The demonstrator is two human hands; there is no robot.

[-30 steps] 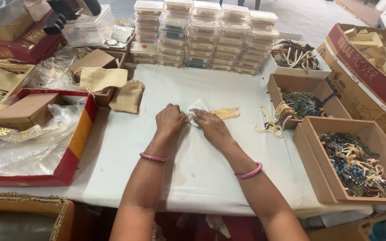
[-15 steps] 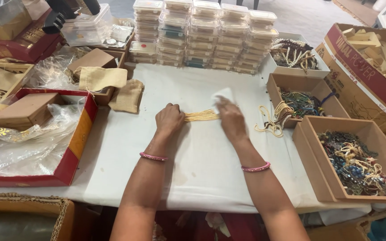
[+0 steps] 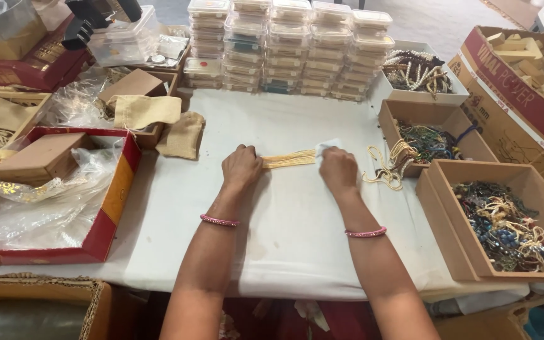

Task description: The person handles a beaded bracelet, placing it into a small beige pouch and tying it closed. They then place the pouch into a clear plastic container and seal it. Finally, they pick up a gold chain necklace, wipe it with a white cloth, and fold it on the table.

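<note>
Left hand point(image 3: 241, 167) closed, pinning one end of a bundle of cream bead strands point(image 3: 288, 159) flat on the white-covered counter point(image 3: 284, 233); right hand point(image 3: 339, 170) closed on a white cloth point(image 3: 326, 147) pressed over the bundle's other end. Bundle lies stretched straight between the two hands, mid-counter. Just right of the right hand: loose cream strands point(image 3: 382, 171), then open cardboard boxes of mixed bead jewellery point(image 3: 511, 226); stacked clear plastic containers point(image 3: 284, 47) along the far edge.
</note>
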